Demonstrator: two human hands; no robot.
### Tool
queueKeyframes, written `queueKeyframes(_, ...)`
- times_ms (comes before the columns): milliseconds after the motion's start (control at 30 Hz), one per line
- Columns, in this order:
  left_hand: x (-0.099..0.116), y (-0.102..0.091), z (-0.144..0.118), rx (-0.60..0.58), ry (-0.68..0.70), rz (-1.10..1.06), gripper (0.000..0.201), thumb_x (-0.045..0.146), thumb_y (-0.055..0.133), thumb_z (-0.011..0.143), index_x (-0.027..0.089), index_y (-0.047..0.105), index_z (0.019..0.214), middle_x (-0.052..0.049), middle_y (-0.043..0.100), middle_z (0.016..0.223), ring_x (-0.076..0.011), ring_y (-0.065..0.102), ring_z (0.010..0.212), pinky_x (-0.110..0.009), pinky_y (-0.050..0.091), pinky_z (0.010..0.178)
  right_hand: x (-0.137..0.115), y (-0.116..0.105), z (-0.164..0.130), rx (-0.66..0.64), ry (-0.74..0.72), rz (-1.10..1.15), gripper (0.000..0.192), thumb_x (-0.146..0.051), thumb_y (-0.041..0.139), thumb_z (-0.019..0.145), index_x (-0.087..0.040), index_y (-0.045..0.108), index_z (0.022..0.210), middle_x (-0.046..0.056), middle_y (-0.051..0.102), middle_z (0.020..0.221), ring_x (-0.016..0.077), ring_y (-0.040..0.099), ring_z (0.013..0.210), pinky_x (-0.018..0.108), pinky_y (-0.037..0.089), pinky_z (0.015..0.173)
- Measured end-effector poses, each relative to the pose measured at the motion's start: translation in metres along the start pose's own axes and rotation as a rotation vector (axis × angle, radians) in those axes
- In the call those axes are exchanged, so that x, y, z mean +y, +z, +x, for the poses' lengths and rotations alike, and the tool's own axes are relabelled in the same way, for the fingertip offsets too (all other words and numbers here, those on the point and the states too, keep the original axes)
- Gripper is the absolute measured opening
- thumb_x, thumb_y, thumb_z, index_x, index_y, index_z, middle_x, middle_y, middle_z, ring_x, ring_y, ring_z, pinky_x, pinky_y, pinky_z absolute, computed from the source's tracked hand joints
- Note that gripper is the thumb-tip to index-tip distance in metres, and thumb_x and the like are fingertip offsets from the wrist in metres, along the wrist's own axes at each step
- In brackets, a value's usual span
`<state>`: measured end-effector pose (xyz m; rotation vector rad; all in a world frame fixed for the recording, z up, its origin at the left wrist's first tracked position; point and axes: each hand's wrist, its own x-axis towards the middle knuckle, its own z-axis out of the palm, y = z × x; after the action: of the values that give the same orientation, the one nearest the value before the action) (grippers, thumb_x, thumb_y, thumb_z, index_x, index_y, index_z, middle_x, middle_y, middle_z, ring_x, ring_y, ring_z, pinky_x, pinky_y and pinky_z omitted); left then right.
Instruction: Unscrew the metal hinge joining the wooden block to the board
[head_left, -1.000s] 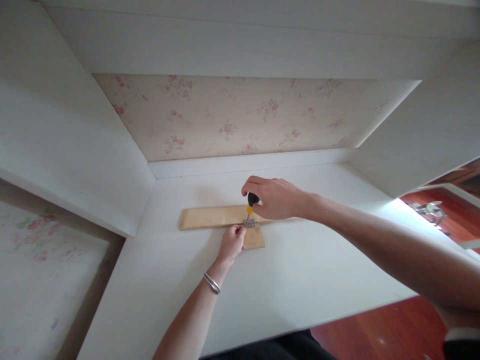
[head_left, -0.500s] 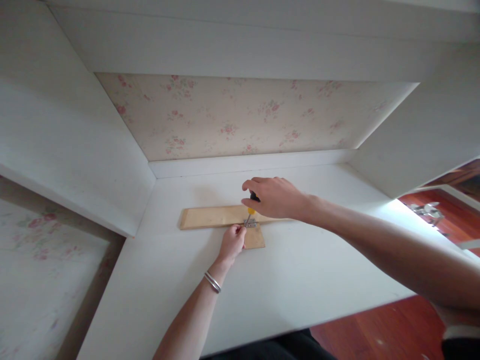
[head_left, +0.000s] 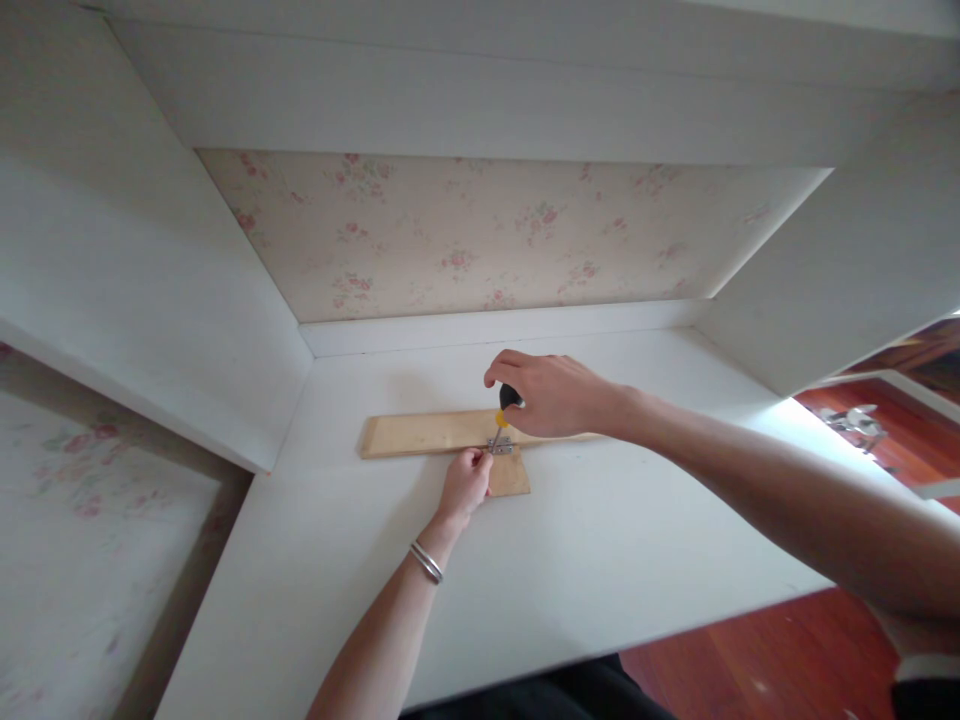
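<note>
My right hand [head_left: 559,395] curls around the black and yellow handle of a screwdriver [head_left: 507,400], whose shaft slants down to a small metal hinge [head_left: 501,445]. The hinge lies across a long wooden board [head_left: 420,432] and a smaller wooden piece [head_left: 512,474] in front of it. Finger and thumb of my left hand [head_left: 466,484] are pinched together at the screwdriver's tip, beside the hinge's left edge. What they hold, if anything, is too small to make out. My right hand hides part of the long board.
The wood lies on a white tabletop [head_left: 600,560] enclosed by white panels on the left [head_left: 150,250] and right [head_left: 840,240]. Floral wallpaper [head_left: 457,230] covers the back. Red wooden floor [head_left: 757,650] shows past the front edge.
The fingers of my right hand have loosened and shifted slightly on the screwdriver's handle, baring more of its black top. My left hand and the wooden pieces have stayed in place.
</note>
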<state>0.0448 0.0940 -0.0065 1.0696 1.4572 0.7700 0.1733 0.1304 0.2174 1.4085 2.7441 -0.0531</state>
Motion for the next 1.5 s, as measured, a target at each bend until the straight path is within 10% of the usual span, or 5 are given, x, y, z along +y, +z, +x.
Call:
queueKeyframes(1300,-0.002,0.000,-0.002,-0.003,0.019,0.001,0.025,0.038,0.049,0.083,0.015,0.057,0.087,0.005,0.049,0.046,-0.0083,0.046,0.037,-0.017,0.030,0.038,0.006,-0.007,-0.014,0.003,-0.089,0.093,0.041,-0.028,0.050,0.082,-0.019,0.052,0.122,0.011,0.055,0.123,0.0202,0.061,0.091,0.030,0.043,0.076)
queueKeyframes(1500,-0.001,0.000,-0.003,-0.002,0.012,-0.006,0.023,0.038,0.050,0.082,0.016,0.056,0.088,0.005,0.050,0.052,-0.0079,0.048,0.039,-0.017,0.029,0.036,0.008,-0.015,-0.010,-0.081,-0.018,0.001,0.028,-0.035,0.043,0.088,-0.018,0.062,0.098,0.011,0.066,0.092,0.0230,0.062,0.084,0.031,0.043,0.070)
